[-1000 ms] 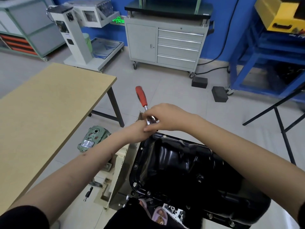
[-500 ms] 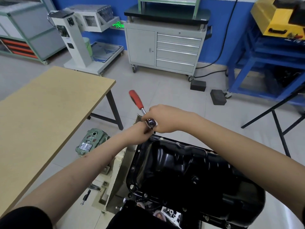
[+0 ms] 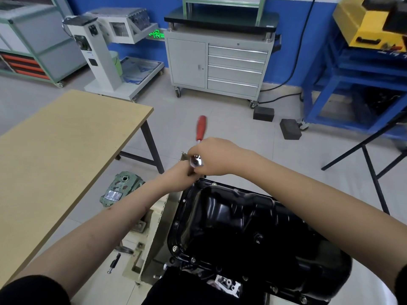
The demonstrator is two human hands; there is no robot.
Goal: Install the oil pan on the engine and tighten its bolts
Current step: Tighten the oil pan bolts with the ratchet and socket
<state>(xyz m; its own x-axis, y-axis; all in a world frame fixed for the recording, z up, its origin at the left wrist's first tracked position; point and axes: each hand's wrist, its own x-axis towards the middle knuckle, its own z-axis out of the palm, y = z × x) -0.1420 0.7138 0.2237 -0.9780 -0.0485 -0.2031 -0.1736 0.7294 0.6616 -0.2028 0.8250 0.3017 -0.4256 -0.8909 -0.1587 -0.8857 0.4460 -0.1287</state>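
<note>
The black oil pan (image 3: pixel 242 227) lies on the engine, with bolts along its flange (image 3: pixel 175 248). At its far left corner stands a ratchet wrench with a red handle (image 3: pixel 201 128) and a chrome head (image 3: pixel 196 161). My right hand (image 3: pixel 217 158) is closed around the wrench just below the handle. My left hand (image 3: pixel 179 178) sits under the head, fingers closed on the socket or extension there; the bolt itself is hidden by both hands.
A wooden table (image 3: pixel 55 155) stands at left. On the floor lie a green casting (image 3: pixel 120 190) and a small tool (image 3: pixel 114 263). A grey drawer cabinet (image 3: pixel 218 67) and two black blocks (image 3: pixel 289 128) stand behind, a blue frame (image 3: pixel 352 95) at right.
The red handle has swung from pointing up-left to nearly straight away from me, while both hands stayed on the wrench at the pan's corner.
</note>
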